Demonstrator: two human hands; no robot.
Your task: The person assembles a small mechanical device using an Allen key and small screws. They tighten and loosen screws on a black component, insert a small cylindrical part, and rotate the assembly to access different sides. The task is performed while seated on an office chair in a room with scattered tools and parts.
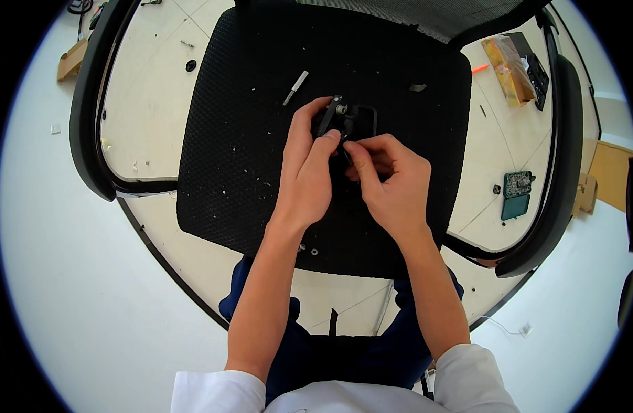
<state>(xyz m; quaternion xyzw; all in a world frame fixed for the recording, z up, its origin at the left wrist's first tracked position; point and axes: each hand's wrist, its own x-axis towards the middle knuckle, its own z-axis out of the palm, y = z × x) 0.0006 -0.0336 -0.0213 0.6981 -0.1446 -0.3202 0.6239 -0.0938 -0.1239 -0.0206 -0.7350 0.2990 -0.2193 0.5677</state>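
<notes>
My left hand (306, 175) is closed around a small black mechanical part (328, 117) with a flat bar and a silver screw head near its top. A thin black loop-shaped frame sticks out from the part on the right. Against its lower end, the fingers of my right hand (399, 182) are pinched together; whatever they grip is mostly hidden and too small to name. Both hands are above the black chair seat (227, 131). Beyond them on the seat lies a short tool with a pale handle (299, 81) and a thin metal tip.
A metal nut (314, 252) lies near the seat's front edge, and a dark flake (417, 87) at the far right. Armrests (567, 151) flank the seat. On the floor at right are an open green case (516, 206) and a yellow-orange box (509, 72).
</notes>
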